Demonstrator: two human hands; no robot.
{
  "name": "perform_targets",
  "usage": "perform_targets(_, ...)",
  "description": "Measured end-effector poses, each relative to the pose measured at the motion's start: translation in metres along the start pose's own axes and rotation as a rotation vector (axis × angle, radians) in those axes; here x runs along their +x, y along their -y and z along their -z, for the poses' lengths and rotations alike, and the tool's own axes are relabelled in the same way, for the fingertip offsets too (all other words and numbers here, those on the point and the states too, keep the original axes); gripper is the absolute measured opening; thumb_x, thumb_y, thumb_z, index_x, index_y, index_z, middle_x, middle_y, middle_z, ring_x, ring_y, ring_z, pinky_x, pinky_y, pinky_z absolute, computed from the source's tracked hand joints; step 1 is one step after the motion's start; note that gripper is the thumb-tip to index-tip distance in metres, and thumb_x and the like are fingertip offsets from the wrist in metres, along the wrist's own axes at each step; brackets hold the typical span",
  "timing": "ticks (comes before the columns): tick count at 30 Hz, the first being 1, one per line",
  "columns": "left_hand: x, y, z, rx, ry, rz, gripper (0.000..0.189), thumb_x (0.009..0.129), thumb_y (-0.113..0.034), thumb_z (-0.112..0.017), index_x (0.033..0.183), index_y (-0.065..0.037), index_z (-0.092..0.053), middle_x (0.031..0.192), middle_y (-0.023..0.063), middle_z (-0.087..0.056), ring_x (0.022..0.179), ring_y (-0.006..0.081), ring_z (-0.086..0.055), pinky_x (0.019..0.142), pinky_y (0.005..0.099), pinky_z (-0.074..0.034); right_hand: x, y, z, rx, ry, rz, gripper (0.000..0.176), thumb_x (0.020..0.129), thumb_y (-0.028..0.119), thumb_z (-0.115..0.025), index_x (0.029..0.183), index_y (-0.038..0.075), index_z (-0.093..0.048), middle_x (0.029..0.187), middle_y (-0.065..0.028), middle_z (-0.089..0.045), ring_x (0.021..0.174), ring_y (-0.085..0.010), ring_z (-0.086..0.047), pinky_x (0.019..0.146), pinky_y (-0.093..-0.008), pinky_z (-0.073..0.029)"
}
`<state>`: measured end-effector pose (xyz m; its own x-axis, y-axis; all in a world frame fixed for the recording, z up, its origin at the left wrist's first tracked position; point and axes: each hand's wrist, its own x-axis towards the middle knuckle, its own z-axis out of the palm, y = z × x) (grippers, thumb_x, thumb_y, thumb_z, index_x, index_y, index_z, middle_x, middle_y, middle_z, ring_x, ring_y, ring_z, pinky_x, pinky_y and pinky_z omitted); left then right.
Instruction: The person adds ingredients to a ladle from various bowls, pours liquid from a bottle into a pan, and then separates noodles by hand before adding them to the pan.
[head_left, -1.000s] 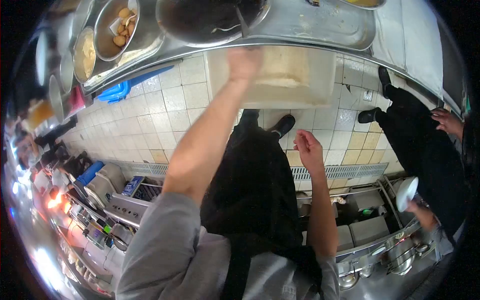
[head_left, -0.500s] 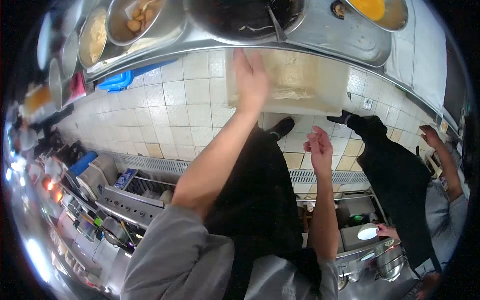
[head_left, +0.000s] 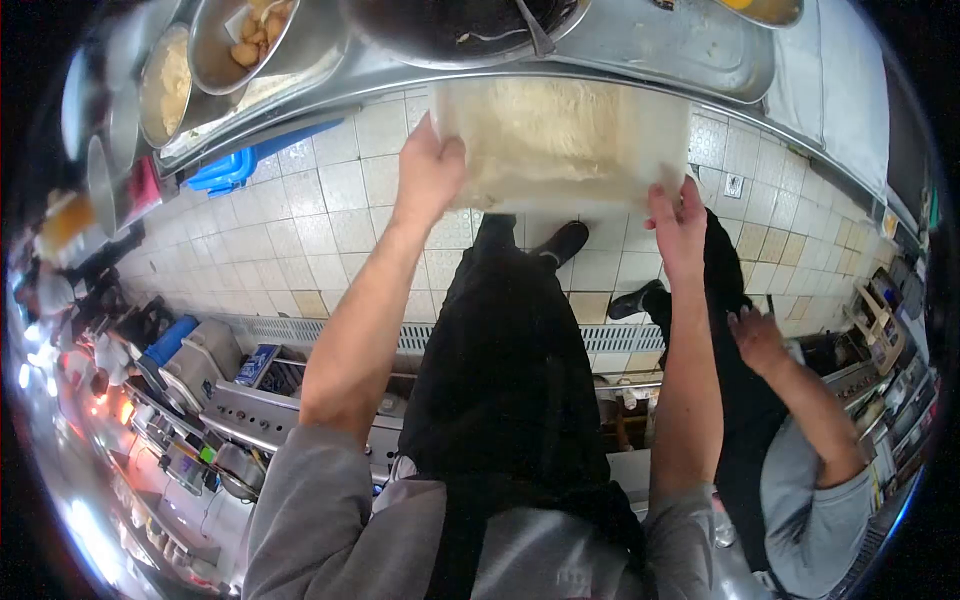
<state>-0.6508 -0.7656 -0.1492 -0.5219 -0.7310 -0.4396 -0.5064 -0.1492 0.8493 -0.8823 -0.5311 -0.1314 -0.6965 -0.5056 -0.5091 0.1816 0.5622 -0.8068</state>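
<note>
A translucent plastic bin (head_left: 560, 188), its inside coated with something pale, is in front of me at the near edge of the steel counter. My left hand (head_left: 430, 170) is closed on its left wall, with the thumb on the inner side. At the near right corner, my right hand (head_left: 680, 220) has its fingers bent around the rim. The far side of the bin is partly hidden under the counter edge.
On the counter (head_left: 400, 80) are a large dark pan (head_left: 440, 30) with a spoon (head_left: 535, 28), a steel bowl of brown pieces (head_left: 215, 60), a bowl of pale paste (head_left: 172, 85) and a steel tray (head_left: 690, 60). A co-worker's arm (head_left: 810, 400) is close on my right.
My left hand went from above the bin to its left wall. My right hand moved up from mid-air onto the near right corner. The co-worker came closer behind my right arm.
</note>
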Motion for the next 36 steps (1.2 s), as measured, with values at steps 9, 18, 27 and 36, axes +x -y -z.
perform_targets(9, -0.053, 0.046, -0.019, -0.027, -0.082, -0.017, 0.056, 0.092, 0.005, -0.046, 0.147, -0.002, -0.040, 0.138, 0.0139, -0.055, 0.121, 0.0189, -0.054, 0.102, 0.0284, -0.041, -0.053, -0.070, 0.006, -0.069, -0.044, -0.021, 0.031, 0.092, 0.004, -0.059, 0.121, -0.005, -0.056, 0.101, -0.0082, -0.055, 0.062, -0.0111, -0.057, 0.051, -0.0247, -0.049)
perform_targets(18, -0.039, 0.032, -0.017, -0.192, -0.064, 0.099, 0.054, 0.095, 0.001, -0.050, 0.148, 0.000, -0.036, 0.141, 0.0141, -0.051, 0.126, 0.0211, -0.050, 0.105, 0.0319, -0.040, -0.039, -0.059, -0.005, 0.123, -0.050, -0.067, 0.033, 0.093, 0.004, -0.057, 0.126, -0.003, -0.056, 0.102, -0.0048, -0.053, 0.061, -0.0079, -0.054, 0.051, -0.0234, -0.045)
perform_targets(27, -0.032, -0.011, -0.073, 0.097, -0.079, -0.254, 0.069, 0.091, -0.007, -0.065, 0.148, 0.006, -0.028, 0.149, 0.0257, -0.038, 0.141, 0.0296, -0.037, 0.117, 0.0388, -0.028, -0.043, -0.062, -0.011, 0.264, -0.079, -0.080, 0.033, 0.096, 0.007, -0.058, 0.127, -0.004, -0.054, 0.092, -0.0042, -0.058, 0.061, -0.0066, -0.053, 0.052, -0.0226, -0.046)
perform_targets(36, -0.013, -0.026, -0.166, -0.060, -0.132, -0.198, 0.057, 0.083, -0.005, -0.072, 0.132, 0.002, -0.045, 0.131, 0.0209, -0.051, 0.118, 0.0241, -0.053, 0.104, 0.0367, -0.041, -0.048, -0.059, -0.011, 0.328, -0.087, -0.037, 0.029, 0.098, 0.008, -0.058, 0.125, -0.002, -0.055, 0.094, -0.0029, -0.062, 0.062, -0.0049, -0.053, 0.053, -0.0215, -0.046)
